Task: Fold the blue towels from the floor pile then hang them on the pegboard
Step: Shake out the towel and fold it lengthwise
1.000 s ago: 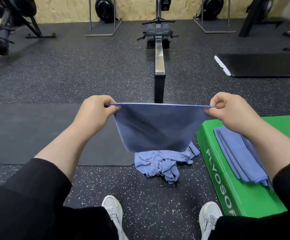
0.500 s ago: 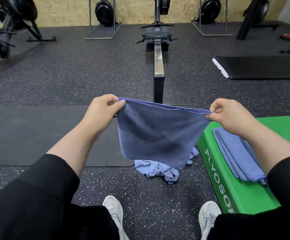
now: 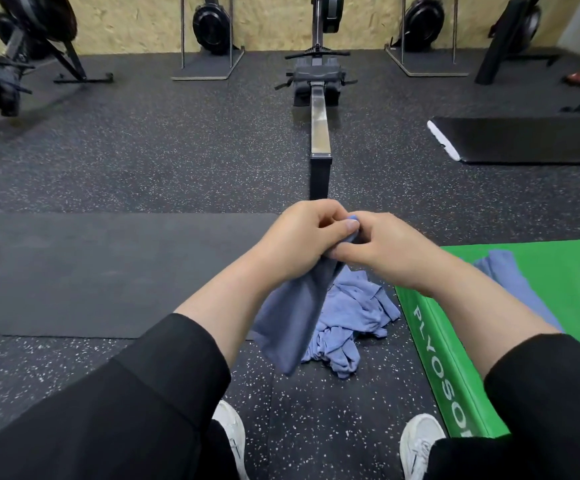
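Green foam plyo box (image 3: 558,271) fills the lower right of the frame and carries a stack of folded blue towels (image 3: 510,275), so part of the folding looks done; just left of it, at lower centre on the speckled rubber floor (image 3: 143,150), the crumpled floor pile (image 3: 347,320) shows several towels waiting. No pegboard is in view, so I judge that all the hanging is left. Smaller, in front of the pile, one blue towel (image 3: 295,317) hangs doubled in mid-air, apparently partway through a fold. Both arms reach forward to the frame's centre, black sleeves pushed back, hands touching. The left hand (image 3: 299,237) has its fingers curled tight on the towel's top corners, thumb on the cloth; the right hand (image 3: 382,247) pinches the same gathered edge beside it.
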Available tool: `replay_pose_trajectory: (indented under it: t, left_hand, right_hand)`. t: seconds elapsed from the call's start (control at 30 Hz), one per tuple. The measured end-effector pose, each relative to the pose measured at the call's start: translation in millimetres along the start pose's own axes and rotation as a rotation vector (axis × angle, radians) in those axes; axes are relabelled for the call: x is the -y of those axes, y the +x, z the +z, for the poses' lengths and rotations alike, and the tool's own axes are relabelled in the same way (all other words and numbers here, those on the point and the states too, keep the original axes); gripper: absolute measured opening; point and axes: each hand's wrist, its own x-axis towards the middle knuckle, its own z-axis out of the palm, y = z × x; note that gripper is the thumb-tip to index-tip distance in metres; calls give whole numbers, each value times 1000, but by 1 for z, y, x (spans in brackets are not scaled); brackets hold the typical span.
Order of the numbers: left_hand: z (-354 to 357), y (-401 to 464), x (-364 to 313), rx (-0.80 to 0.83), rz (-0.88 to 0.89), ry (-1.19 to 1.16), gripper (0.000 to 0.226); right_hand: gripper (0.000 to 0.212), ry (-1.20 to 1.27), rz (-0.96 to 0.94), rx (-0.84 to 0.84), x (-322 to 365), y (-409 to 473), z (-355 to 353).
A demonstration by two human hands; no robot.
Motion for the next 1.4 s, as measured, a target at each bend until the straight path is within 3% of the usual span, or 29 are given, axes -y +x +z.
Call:
replay_pose_trajectory:
  t: [0.07,0.13,0.23,0.33,0.47,0.6,0.93,1.17,1.4]
  left_hand:
    - [-1,0,0,-85,-26,-103,15]
    - [-4,-2,3,-146,-55,-215,16]
    - [-6,-13,9,-9,-118,-298,21]
    - [-9,-22,26,180,-172,-125,26]
    - [-25,-28,48,222,-296,126,28]
    - [-45,-36,65,130,-354,392,21]
    - [-80,-45,93,-282,-402,593,32]
    - [-83,-42,98,-323,-386,377,24]
    - [-83,-42,95,-300,-369,359,22]
  right_hand:
    - [13,57,4,-7,1,5,0]
    - [33,105,-22,-24,3,8,0]
    - [26,146,-99,-121,10,7,-4]
    - [20,167,-120,-273,8,6,-17]
    - [12,199,-70,-405,-8,0,-38]
    - [13,119,18,-465,-29,-4,-47]
    - [17,-97,168,-492,-50,-11,-48]
    - [13,-150,214,-516,-52,-12,-48]
    - [12,-184,235,-534,-53,-10,-48]
